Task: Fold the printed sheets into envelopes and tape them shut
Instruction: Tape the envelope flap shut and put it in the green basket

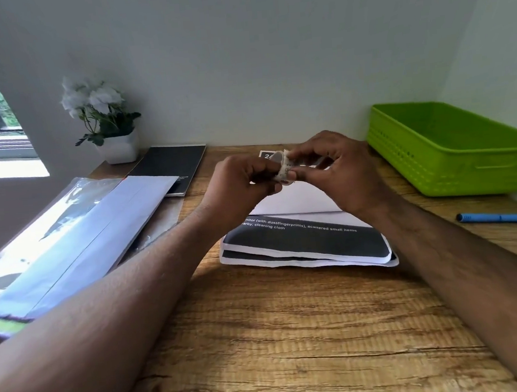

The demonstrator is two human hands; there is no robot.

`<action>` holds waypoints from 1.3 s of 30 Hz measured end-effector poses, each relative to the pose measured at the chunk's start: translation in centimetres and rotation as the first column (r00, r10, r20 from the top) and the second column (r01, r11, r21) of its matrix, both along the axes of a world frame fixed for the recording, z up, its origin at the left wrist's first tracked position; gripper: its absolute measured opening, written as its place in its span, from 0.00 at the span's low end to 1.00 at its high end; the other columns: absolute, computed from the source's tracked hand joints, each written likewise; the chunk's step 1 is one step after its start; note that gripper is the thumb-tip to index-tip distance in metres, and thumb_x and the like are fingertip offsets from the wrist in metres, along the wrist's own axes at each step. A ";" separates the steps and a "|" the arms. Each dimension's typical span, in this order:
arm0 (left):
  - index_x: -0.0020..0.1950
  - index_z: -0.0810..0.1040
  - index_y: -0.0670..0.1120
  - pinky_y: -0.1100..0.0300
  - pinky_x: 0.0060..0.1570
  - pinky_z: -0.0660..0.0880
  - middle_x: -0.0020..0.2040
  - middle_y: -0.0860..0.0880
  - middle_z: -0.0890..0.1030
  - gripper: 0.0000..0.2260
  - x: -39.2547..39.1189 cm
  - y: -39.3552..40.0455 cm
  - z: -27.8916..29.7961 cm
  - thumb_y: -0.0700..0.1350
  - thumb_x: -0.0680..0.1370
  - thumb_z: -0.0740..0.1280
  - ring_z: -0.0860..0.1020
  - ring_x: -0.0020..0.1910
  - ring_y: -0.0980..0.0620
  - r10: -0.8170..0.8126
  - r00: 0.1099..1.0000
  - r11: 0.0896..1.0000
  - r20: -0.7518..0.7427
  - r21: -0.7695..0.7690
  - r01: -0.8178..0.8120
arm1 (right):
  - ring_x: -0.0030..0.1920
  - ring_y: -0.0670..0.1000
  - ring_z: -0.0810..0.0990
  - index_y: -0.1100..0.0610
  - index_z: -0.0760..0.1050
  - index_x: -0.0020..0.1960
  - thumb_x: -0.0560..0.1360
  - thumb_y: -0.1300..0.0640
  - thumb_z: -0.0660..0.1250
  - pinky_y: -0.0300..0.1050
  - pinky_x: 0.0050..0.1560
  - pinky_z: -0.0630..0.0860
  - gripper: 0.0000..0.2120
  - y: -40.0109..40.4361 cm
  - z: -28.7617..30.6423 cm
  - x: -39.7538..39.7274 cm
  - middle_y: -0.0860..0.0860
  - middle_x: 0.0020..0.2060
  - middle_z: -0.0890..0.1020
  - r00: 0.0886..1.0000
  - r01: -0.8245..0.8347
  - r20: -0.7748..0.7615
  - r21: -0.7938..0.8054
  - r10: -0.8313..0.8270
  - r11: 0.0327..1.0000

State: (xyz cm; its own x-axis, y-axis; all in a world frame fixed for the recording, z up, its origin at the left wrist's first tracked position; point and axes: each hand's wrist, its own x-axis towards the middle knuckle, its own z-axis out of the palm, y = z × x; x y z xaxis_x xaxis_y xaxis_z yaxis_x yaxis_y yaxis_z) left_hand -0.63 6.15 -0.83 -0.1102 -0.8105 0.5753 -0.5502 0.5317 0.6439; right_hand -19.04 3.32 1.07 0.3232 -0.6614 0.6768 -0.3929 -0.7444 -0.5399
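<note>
A small white roll of tape (284,170) is held up above the desk between both hands. My left hand (240,185) grips it from the left, and my right hand (339,170) pinches its edge with thumb and fingertips. Below them lies a folded printed sheet (305,241), black with white text, on top of another folded one. Behind the fold, a white flap of the paper (295,200) points away from me. A small dark card (265,155) with a number peeks out behind the tape.
A green plastic basket (453,150) stands at the back right and a blue pen (503,217) lies near the right edge. A plastic sleeve of papers (67,243), a black notebook (170,167) and a potted white flower (104,121) sit to the left on the wooden desk (294,333).
</note>
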 end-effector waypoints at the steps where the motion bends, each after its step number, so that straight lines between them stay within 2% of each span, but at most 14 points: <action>1: 0.51 0.85 0.45 0.55 0.47 0.80 0.44 0.50 0.86 0.10 -0.1 0.0 -0.1 0.37 0.70 0.75 0.83 0.43 0.53 0.005 1.000 1.000 0.006 -0.004 -0.005 | 0.38 0.38 0.78 0.53 0.82 0.47 0.65 0.61 0.78 0.30 0.40 0.73 0.12 0.1 0.0 0.0 0.40 0.37 0.79 1.000 -0.007 0.021 0.037 0.007 0.999; 4: 0.50 0.86 0.47 0.62 0.44 0.79 0.42 0.50 0.86 0.10 -0.1 -0.1 0.0 0.37 0.70 0.76 0.82 0.41 0.55 0.023 1.000 1.000 0.021 0.000 -0.023 | 0.38 0.41 0.78 0.51 0.80 0.44 0.65 0.61 0.78 0.32 0.40 0.73 0.11 0.2 0.0 0.0 0.43 0.38 0.80 0.998 -0.044 0.053 0.137 0.037 0.990; 7: 0.49 0.86 0.47 0.67 0.43 0.77 0.42 0.51 0.85 0.11 0.0 0.0 0.1 0.36 0.70 0.75 0.82 0.41 0.57 0.032 0.998 0.999 0.061 0.006 -0.032 | 0.40 0.44 0.78 0.53 0.79 0.43 0.65 0.59 0.78 0.31 0.40 0.72 0.11 0.1 0.0 0.0 0.45 0.42 0.79 0.999 -0.049 0.025 0.169 0.045 0.984; 11: 0.51 0.86 0.45 0.58 0.47 0.80 0.43 0.49 0.86 0.11 -0.2 0.1 0.0 0.34 0.70 0.74 0.83 0.42 0.52 0.020 0.994 0.998 0.108 0.049 -0.026 | 0.38 0.39 0.78 0.58 0.79 0.43 0.67 0.62 0.76 0.27 0.39 0.71 0.07 0.2 0.2 -0.3 0.48 0.40 0.80 0.996 -0.084 0.016 0.214 0.083 0.973; 15: 0.52 0.85 0.43 0.46 0.46 0.81 0.43 0.45 0.85 0.14 0.0 0.0 0.2 0.29 0.72 0.70 0.84 0.41 0.45 -0.019 0.996 0.990 0.091 0.144 0.006 | 0.41 0.40 0.78 0.57 0.79 0.43 0.70 0.62 0.74 0.31 0.43 0.73 0.05 0.1 0.3 -0.6 0.49 0.42 0.81 0.995 -0.066 -0.059 0.196 0.079 0.978; 19: 0.52 0.83 0.41 0.46 0.44 0.81 0.42 0.45 0.84 0.12 -0.1 0.5 0.5 0.29 0.72 0.70 0.83 0.41 0.42 -0.079 0.995 0.977 0.062 0.205 0.065 | 0.39 0.39 0.77 0.57 0.79 0.43 0.70 0.62 0.74 0.28 0.42 0.72 0.04 -0.1 0.3 -0.7 0.49 0.42 0.82 0.994 -0.051 -0.080 0.203 0.069 0.978; 21: 0.53 0.83 0.41 0.47 0.44 0.81 0.41 0.48 0.84 0.11 -0.1 0.6 0.6 0.30 0.73 0.70 0.83 0.41 0.43 -0.093 0.994 0.976 0.065 0.203 0.078 | 0.39 0.39 0.77 0.54 0.80 0.45 0.70 0.62 0.73 0.28 0.41 0.73 0.06 0.0 0.3 -0.7 0.48 0.41 0.82 0.995 -0.049 -0.075 0.203 0.065 0.978; 24: 0.54 0.83 0.42 0.53 0.42 0.82 0.41 0.53 0.82 0.11 0.0 0.6 0.7 0.33 0.73 0.71 0.83 0.41 0.48 -0.087 0.989 0.983 0.115 0.170 0.067 | 0.42 0.42 0.80 0.53 0.81 0.49 0.69 0.60 0.75 0.36 0.46 0.77 0.09 0.0 0.3 -0.8 0.46 0.42 0.83 0.996 -0.055 -0.059 0.206 0.069 0.977; 28: 0.54 0.83 0.42 0.59 0.41 0.81 0.44 0.50 0.84 0.11 0.0 0.5 0.6 0.34 0.73 0.72 0.81 0.38 0.55 -0.095 0.988 0.983 0.123 0.170 0.074 | 0.45 0.50 0.82 0.54 0.83 0.49 0.69 0.62 0.75 0.46 0.48 0.79 0.09 0.0 0.3 -0.8 0.51 0.41 0.84 0.996 -0.088 0.000 0.137 0.089 0.987; 31: 0.53 0.83 0.42 0.56 0.41 0.79 0.43 0.47 0.84 0.10 0.0 0.3 0.4 0.35 0.72 0.73 0.80 0.37 0.53 -0.105 0.988 0.982 0.114 0.167 0.085 | 0.42 0.45 0.82 0.53 0.82 0.48 0.68 0.63 0.75 0.43 0.47 0.79 0.10 0.0 0.3 -0.8 0.47 0.39 0.84 0.998 -0.066 0.021 0.111 0.064 0.992; 34: 0.53 0.83 0.41 0.55 0.41 0.78 0.43 0.45 0.84 0.10 -0.2 0.4 0.4 0.36 0.73 0.73 0.79 0.37 0.51 -0.100 0.988 0.982 0.117 0.172 0.079 | 0.40 0.42 0.80 0.50 0.82 0.46 0.70 0.62 0.74 0.37 0.44 0.77 0.09 0.0 0.3 -0.8 0.40 0.37 0.81 0.998 -0.023 -0.048 0.077 0.027 0.997; 37: 0.53 0.82 0.41 0.58 0.41 0.78 0.44 0.45 0.84 0.09 -0.2 0.7 0.5 0.36 0.73 0.73 0.80 0.39 0.49 -0.106 0.986 0.982 0.131 0.171 0.083 | 0.36 0.37 0.77 0.52 0.79 0.45 0.73 0.62 0.71 0.30 0.39 0.73 0.06 0.2 0.3 -0.6 0.40 0.35 0.79 0.993 -0.021 -0.111 0.098 0.032 0.995; 39: 0.53 0.82 0.42 0.57 0.41 0.78 0.44 0.45 0.83 0.09 -0.2 0.7 0.6 0.36 0.73 0.72 0.80 0.41 0.47 -0.122 0.986 0.978 0.113 0.182 0.100 | 0.36 0.37 0.76 0.53 0.77 0.45 0.75 0.62 0.68 0.35 0.40 0.76 0.04 0.2 0.3 -0.6 0.41 0.35 0.77 0.988 -0.024 -0.152 0.104 0.040 0.994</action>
State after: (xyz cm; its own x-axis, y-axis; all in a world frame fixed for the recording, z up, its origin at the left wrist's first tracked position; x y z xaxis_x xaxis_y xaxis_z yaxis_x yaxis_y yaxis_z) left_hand -0.80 6.88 -0.23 -0.2663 -0.8763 0.4015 -0.5749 0.4788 0.6635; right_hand -19.65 3.57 1.38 0.4400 -0.7117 0.5476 -0.4537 -0.7024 -0.5484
